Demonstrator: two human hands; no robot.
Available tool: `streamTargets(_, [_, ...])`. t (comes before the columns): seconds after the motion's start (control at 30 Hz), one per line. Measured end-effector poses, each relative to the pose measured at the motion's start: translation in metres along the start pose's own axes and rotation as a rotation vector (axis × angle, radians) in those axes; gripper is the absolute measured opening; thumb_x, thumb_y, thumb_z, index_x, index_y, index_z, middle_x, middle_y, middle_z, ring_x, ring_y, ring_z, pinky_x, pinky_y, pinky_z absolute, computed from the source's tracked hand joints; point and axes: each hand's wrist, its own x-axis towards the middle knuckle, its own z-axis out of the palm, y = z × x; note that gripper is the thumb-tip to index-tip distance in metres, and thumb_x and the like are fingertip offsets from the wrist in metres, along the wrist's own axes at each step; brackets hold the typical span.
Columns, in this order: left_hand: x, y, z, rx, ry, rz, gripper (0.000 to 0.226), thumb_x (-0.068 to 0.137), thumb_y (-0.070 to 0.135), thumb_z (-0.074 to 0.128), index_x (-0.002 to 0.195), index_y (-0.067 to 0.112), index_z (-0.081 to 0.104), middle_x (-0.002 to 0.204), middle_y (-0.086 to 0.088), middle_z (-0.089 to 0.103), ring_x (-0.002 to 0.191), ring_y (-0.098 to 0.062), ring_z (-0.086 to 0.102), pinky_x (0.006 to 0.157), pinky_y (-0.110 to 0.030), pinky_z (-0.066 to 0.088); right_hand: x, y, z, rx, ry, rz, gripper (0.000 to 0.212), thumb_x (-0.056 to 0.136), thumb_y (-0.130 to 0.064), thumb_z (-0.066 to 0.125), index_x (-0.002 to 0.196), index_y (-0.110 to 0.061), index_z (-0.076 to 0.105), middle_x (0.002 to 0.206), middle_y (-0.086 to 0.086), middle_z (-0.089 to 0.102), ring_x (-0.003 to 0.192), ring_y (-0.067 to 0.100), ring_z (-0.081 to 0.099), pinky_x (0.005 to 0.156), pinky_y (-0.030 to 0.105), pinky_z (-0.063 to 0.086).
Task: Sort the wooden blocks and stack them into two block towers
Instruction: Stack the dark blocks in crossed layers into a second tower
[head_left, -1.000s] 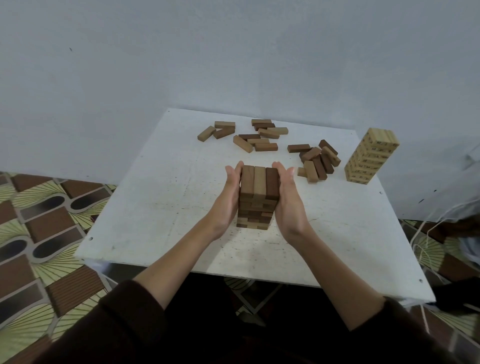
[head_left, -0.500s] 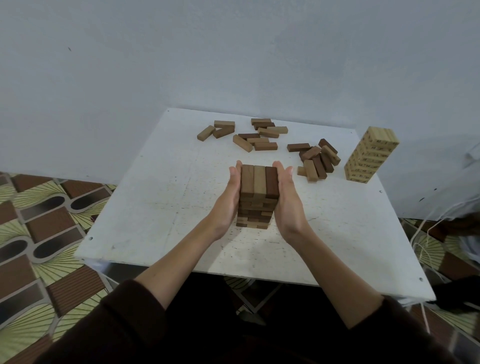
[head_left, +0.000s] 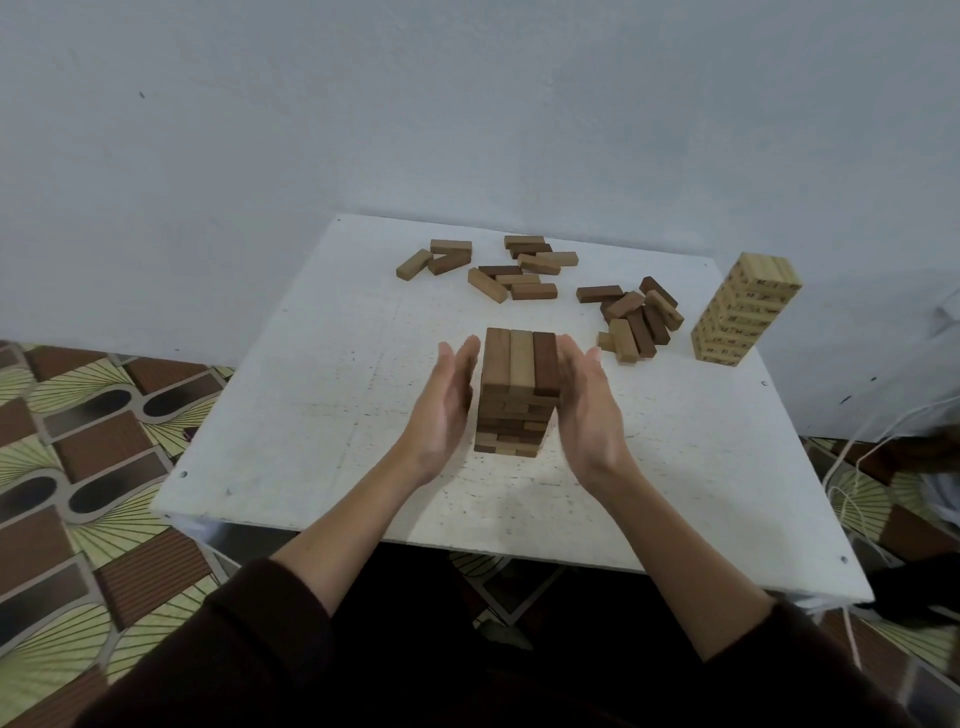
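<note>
A tower of brown wooden blocks (head_left: 517, 395) stands in the middle of the white table (head_left: 311, 395). My left hand (head_left: 441, 410) is beside its left face with straight fingers, a small gap between palm and blocks. On the tower's right, my right hand (head_left: 587, 410) has its fingers straight, close to or just off the blocks. A pale tower of numbered blocks (head_left: 745, 309) stands at the right rear. Loose brown blocks lie in two groups, one at the back (head_left: 511, 267) and one heap at the back right (head_left: 636, 325).
The table stands against a grey wall. The floor to the left has brown and green patterned tiles (head_left: 78, 467). White cords (head_left: 852, 467) hang off the table's right side. The pale tower stands near the table's right edge.
Both hands pressed flat on the brown tower's sides earlier; now they have drawn slightly outward and back, palms opening away from the blocks. The tower stays in place.
</note>
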Motion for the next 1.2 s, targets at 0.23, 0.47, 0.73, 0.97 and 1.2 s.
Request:
streamTargets(0.23, [0.002, 0.003, -0.041, 0.049, -0.027, -0.004, 0.085, 0.051, -0.011, 0.044, 0.132, 0.016, 0.039, 0.136, 0.002, 0.049, 0.135, -0.017, 0.039, 0.108, -0.028, 0.034, 0.004, -0.005, -0.042, -0.275, -0.102, 0.033, 0.086, 0.071, 0.029, 0.043, 0.143, -0.015, 0.030, 0.139, -0.002, 0.045, 0.128, 0.020, 0.043, 0.109, 0.043, 0.036])
streamTargets(0.47, [0.017, 0.010, -0.036, 0.557, -0.293, 0.006, 0.123, 0.049, 0.032, 0.086, 0.145, 0.032, 0.010, 0.149, 0.008, 0.025, 0.140, -0.007, 0.022, 0.116, -0.028, 0.018, 0.011, -0.006, -0.038, -0.521, -0.253, -0.019, 0.109, 0.057, -0.029, 0.080, 0.146, -0.023, 0.017, 0.146, 0.001, 0.037, 0.131, 0.015, 0.038, 0.110, 0.033, 0.030])
streamTargets(0.73, [0.022, 0.009, -0.028, 0.575, -0.243, 0.067, 0.116, 0.058, 0.018, 0.089, 0.146, 0.031, 0.014, 0.130, 0.014, 0.039, 0.127, -0.003, 0.039, 0.114, -0.031, 0.030, 0.017, -0.003, -0.035, -0.564, -0.275, -0.070, 0.110, 0.059, -0.034, 0.080, 0.148, -0.021, 0.017, 0.139, 0.000, 0.041, 0.128, 0.013, 0.040, 0.111, 0.035, 0.032])
streamTargets(0.97, [0.023, 0.008, -0.027, 0.548, -0.222, 0.063, 0.111, 0.057, 0.022, 0.084, 0.144, 0.032, 0.017, 0.127, 0.011, 0.042, 0.123, -0.006, 0.044, 0.110, -0.027, 0.035, 0.018, -0.001, -0.033, -0.564, -0.258, -0.085, 0.105, 0.060, -0.033, 0.078, 0.147, -0.022, 0.020, 0.138, 0.000, 0.042, 0.127, 0.014, 0.042, 0.112, 0.040, 0.032])
streamTargets(1.2, [0.024, 0.005, -0.027, 0.535, -0.223, 0.068, 0.108, 0.058, 0.021, 0.083, 0.144, 0.030, 0.019, 0.131, 0.003, 0.043, 0.127, -0.008, 0.043, 0.113, -0.033, 0.033, 0.017, 0.000, -0.032, -0.559, -0.248, -0.081, 0.104, 0.060, -0.037, 0.080, 0.146, -0.023, 0.023, 0.137, -0.002, 0.043, 0.126, 0.013, 0.042, 0.111, 0.044, 0.034])
